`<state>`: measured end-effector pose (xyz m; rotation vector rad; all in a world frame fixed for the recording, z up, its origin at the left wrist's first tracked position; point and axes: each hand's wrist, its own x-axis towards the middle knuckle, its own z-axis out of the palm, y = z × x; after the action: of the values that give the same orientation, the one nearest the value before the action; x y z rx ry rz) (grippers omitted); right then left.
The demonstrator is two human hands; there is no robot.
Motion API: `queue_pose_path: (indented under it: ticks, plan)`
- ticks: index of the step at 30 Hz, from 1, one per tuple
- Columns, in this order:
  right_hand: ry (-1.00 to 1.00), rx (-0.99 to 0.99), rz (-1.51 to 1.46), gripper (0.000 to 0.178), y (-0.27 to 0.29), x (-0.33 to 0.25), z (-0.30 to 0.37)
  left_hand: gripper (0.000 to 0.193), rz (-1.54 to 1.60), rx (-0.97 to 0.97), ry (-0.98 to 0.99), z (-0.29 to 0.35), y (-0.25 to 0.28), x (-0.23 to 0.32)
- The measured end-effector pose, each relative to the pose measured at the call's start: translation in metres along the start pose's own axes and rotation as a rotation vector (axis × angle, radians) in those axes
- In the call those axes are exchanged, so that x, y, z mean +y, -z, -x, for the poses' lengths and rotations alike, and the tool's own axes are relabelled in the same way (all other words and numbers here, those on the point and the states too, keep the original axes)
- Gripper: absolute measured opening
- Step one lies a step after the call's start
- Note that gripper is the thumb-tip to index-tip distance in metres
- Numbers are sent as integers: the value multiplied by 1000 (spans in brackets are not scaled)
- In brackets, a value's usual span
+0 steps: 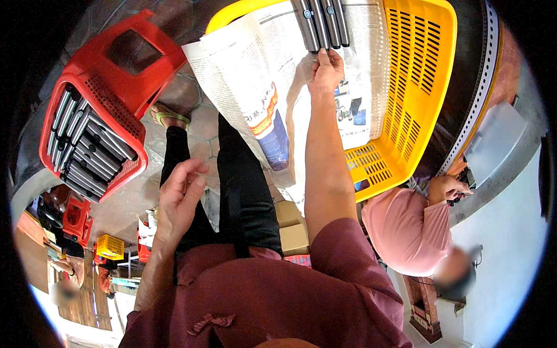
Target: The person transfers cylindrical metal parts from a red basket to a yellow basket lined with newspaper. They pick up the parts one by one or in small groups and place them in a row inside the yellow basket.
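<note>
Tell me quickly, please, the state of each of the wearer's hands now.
Left hand: partly open, loosely curled, no object visible in it.
Right hand: at the near end of a dark tube; whether gripping, I cannot tell.

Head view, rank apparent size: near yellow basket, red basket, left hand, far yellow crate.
1. Near yellow basket
2. Red basket
3. Left hand
4. Far yellow crate

Distances differ; real sizes unsure.

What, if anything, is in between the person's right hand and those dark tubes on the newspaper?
Nothing visible: the right hand's fingertips appear to touch the near ends of the dark tubes, which lie on top of the newspaper.
</note>
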<state>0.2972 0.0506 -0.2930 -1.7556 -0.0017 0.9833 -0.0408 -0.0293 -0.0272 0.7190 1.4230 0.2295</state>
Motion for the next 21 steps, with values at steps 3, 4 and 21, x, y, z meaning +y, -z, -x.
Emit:
queue_pose_path:
  ticks: [3,4,21]
  plan:
    - [14,-32,13,16,-2,-6,2,28,9,-2,6,-4,-10,4]
    - [29,-52,28,15,0,-5,0,28,8,-4,12,-5,-13,6]
    - [3,-106,92,25,1,-14,-1,28,-58,-34,55,-16,-29,11]
